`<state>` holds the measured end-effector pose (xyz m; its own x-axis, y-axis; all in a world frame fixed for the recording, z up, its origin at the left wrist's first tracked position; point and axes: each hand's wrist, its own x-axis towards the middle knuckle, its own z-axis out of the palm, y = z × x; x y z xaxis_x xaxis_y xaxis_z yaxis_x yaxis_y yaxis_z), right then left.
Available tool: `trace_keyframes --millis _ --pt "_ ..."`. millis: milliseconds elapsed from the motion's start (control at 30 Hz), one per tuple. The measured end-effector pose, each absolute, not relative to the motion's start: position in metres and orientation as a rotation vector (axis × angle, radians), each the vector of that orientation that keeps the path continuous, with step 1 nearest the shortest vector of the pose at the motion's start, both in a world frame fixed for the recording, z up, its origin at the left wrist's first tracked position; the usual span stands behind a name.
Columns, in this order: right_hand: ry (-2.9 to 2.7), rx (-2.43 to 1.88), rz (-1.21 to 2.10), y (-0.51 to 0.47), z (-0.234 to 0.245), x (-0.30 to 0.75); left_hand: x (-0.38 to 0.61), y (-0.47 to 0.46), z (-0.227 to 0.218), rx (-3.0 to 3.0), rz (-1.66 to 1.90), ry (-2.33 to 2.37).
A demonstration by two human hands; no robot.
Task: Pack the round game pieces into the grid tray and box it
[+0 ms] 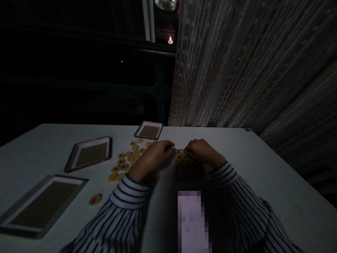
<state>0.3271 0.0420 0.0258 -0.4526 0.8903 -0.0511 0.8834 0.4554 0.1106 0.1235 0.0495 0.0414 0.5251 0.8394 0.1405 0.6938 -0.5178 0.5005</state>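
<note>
Round wooden Chinese chess pieces [129, 160] lie in a loose cluster on the white table, some with black or red characters. More pieces [181, 158] stand in rows inside a small dark-sided box or tray in front of me. At the left of those rows is my left hand [159, 153], its fingers curled together; what they hold, if anything, is hidden. Over the right part of the rows, my right hand [202, 151] has its fingertips bent down at the pieces. Whether it grips one cannot be made out.
Three shallow rectangular trays or lids with pale rims stand leftward: a near one [46, 203], a middle one [91, 153] and a far one [149, 130]. A single red-marked piece [95, 199] lies by my left sleeve. A bead-string curtain [210, 63] hangs beyond the table [250, 168].
</note>
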Motion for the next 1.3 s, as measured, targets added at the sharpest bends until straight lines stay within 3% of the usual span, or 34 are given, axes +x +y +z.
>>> trace_keyframes --millis 1300 --pt "2.616 1.645 0.08 0.038 0.034 0.331 0.123 0.049 0.042 2.386 0.483 1.26"
